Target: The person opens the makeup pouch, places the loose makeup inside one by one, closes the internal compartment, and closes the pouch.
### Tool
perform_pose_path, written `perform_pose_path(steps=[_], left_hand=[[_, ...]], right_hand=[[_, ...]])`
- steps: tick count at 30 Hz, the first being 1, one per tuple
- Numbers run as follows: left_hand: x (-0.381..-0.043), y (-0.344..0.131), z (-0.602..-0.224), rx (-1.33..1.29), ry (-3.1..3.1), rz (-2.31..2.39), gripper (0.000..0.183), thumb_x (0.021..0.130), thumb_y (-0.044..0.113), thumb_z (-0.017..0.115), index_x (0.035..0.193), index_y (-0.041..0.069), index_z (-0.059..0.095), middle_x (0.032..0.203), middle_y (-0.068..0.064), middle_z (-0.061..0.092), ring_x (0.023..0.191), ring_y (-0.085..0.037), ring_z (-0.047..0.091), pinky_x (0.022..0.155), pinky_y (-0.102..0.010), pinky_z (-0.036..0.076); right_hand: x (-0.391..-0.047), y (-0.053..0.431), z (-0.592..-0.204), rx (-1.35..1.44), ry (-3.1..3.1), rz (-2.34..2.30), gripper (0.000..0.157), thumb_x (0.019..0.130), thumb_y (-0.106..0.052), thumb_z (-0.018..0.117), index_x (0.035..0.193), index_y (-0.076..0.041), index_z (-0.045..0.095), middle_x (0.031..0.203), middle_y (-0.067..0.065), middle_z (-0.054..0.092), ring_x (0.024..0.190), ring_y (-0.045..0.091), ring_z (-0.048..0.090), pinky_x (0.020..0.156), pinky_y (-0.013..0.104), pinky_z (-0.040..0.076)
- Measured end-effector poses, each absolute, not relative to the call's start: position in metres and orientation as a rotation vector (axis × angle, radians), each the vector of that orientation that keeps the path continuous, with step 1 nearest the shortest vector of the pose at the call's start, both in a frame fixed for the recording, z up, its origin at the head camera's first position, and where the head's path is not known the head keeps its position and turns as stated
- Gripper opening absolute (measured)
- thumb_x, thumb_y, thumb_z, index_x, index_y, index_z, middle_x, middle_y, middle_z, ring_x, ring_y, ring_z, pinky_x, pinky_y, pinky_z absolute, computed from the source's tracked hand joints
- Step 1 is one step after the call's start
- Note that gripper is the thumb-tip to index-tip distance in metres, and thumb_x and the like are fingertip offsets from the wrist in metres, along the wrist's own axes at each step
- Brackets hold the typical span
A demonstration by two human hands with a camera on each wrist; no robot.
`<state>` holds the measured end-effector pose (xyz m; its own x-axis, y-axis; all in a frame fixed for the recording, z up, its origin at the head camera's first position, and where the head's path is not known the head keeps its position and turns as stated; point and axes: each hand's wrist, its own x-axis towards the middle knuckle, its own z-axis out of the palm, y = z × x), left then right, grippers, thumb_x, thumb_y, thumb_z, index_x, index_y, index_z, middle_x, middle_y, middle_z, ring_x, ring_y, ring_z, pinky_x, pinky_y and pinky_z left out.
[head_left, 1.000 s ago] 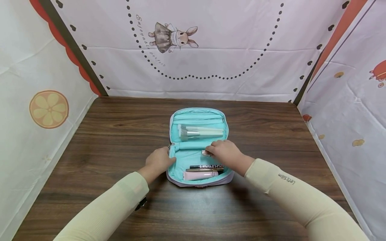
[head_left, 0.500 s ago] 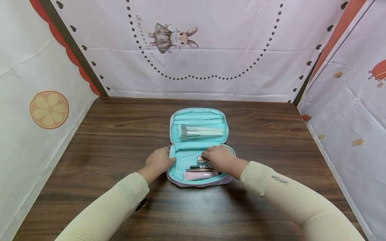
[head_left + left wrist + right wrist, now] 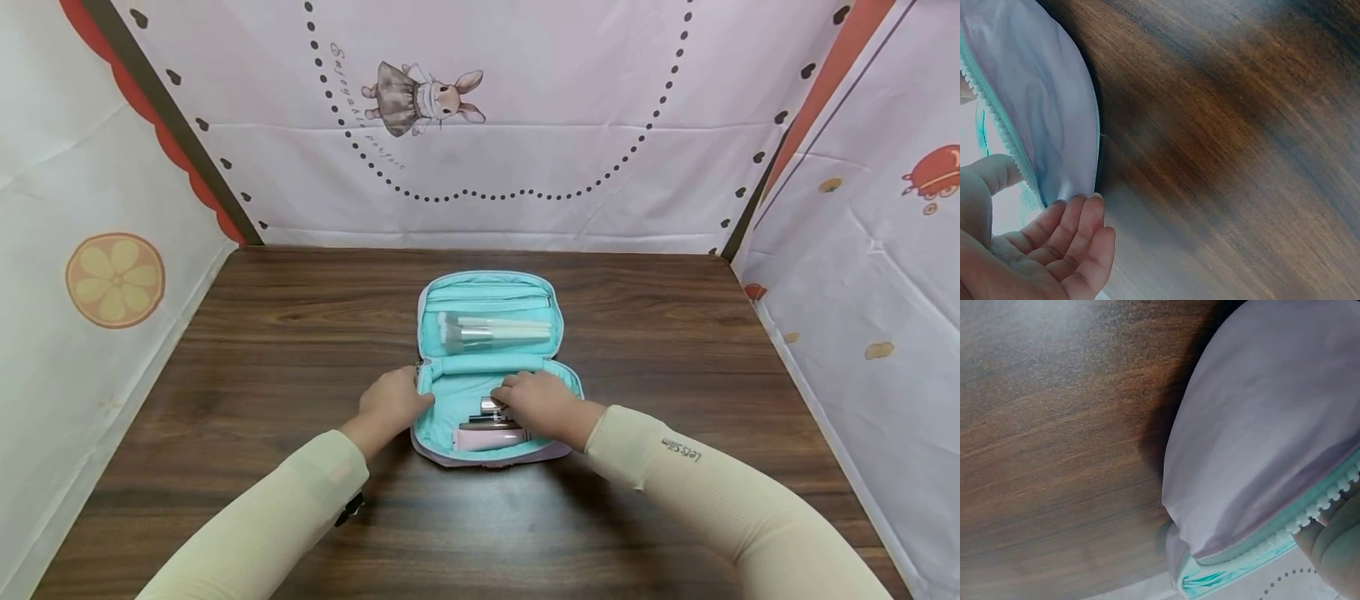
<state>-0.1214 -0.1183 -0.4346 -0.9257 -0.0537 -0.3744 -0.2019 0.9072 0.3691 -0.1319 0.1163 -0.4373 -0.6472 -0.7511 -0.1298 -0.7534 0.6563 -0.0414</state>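
Observation:
A lilac makeup bag (image 3: 456, 385) with turquoise lining lies unzipped and spread open on the table. My left hand (image 3: 393, 402) grips its left edge; in the left wrist view the thumb is inside the zipper and the fingers (image 3: 1079, 231) are against the outer fabric. Inside the lower half, my right hand (image 3: 542, 404) holds a small shiny silver-pink cosmetic (image 3: 491, 405), mostly covered by the fingers. Just below lie slim dark and gold cosmetic sticks (image 3: 480, 426) and a pink tube (image 3: 480, 440), their right ends behind that hand.
Makeup brushes (image 3: 502, 332) lie across the bag's upper half, below a zipped pocket (image 3: 487, 297). The dark wooden table (image 3: 315, 308) is enclosed by printed white cloth (image 3: 525, 167) at the back and both sides.
My right hand has moved left and toward me inside the bag, carrying the small cosmetic close to the sticks and tube. The left hand keeps its grip on the edge.

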Motion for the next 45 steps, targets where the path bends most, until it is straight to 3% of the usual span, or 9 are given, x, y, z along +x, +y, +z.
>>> perform_pose_path(steps=[9,16,20,25,30,36,45], left_hand=[[-0.120,-0.119,-0.435,-0.196,2.709,0.586,0.041,0.089,0.032,0.066,0.116,0.001,0.060,0.099,-0.009,0.064,0.079,-0.022,0.054,0.069,-0.038,0.048],[-0.119,-0.118,-0.434,-0.194,2.712,0.593,0.038,0.089,0.034,0.067,0.110,0.003,0.060,0.089,-0.007,0.061,0.076,-0.022,0.053,0.064,-0.035,0.044],[-0.119,-0.118,-0.436,-0.191,2.717,0.601,0.038,0.088,0.038,0.067,0.105,0.004,0.061,0.084,-0.006,0.059,0.073,-0.021,0.052,0.061,-0.034,0.042],[-0.121,-0.120,-0.435,-0.200,2.726,0.613,0.041,0.087,0.042,0.069,0.102,0.004,0.061,0.078,-0.006,0.057,0.069,-0.021,0.052,0.056,-0.033,0.039],[-0.128,-0.115,-0.429,-0.184,2.754,0.613,0.046,0.087,0.042,0.069,0.108,0.002,0.060,0.081,-0.007,0.059,0.071,-0.022,0.052,0.057,-0.033,0.040],[-0.138,-0.111,-0.421,-0.173,2.786,0.620,0.045,0.087,0.040,0.069,0.109,0.002,0.059,0.087,-0.009,0.061,0.074,-0.023,0.054,0.058,-0.033,0.043],[-0.150,-0.106,-0.410,-0.145,2.817,0.672,0.038,0.090,0.037,0.066,0.103,0.004,0.056,0.083,-0.009,0.059,0.071,-0.022,0.054,0.057,-0.032,0.042]], right_hand=[[-0.132,0.120,-0.436,-1.228,2.721,-0.107,0.026,0.095,-0.024,0.061,0.119,-0.014,0.065,0.101,0.000,0.065,0.093,0.018,0.062,0.081,0.039,0.051],[-0.141,0.134,-0.422,-1.132,2.821,-0.263,0.038,0.093,-0.024,0.065,0.127,-0.007,0.062,0.115,0.008,0.065,0.103,0.023,0.063,0.084,0.041,0.052],[-0.153,0.146,-0.414,-0.933,2.920,-0.325,0.041,0.093,-0.023,0.064,0.131,-0.006,0.058,0.123,0.013,0.063,0.110,0.027,0.061,0.086,0.044,0.052],[-0.170,0.161,-0.409,-0.539,2.933,-0.512,0.050,0.095,-0.022,0.061,0.140,-0.004,0.048,0.133,0.020,0.054,0.105,0.031,0.061,0.081,0.047,0.051],[-0.189,0.177,-0.414,-0.249,2.779,-0.833,0.059,0.098,-0.020,0.056,0.147,0.002,0.032,0.142,0.025,0.043,0.119,0.038,0.052,0.093,0.051,0.046],[-0.201,0.181,-0.421,-0.044,2.555,-1.034,0.064,0.099,-0.022,0.051,0.150,0.003,0.022,0.144,0.028,0.038,0.130,0.041,0.041,0.102,0.053,0.039],[-0.213,0.176,-0.430,0.166,2.377,-1.181,0.064,0.099,-0.021,0.051,0.151,0.000,0.021,0.146,0.024,0.037,0.126,0.037,0.046,0.100,0.048,0.043]])
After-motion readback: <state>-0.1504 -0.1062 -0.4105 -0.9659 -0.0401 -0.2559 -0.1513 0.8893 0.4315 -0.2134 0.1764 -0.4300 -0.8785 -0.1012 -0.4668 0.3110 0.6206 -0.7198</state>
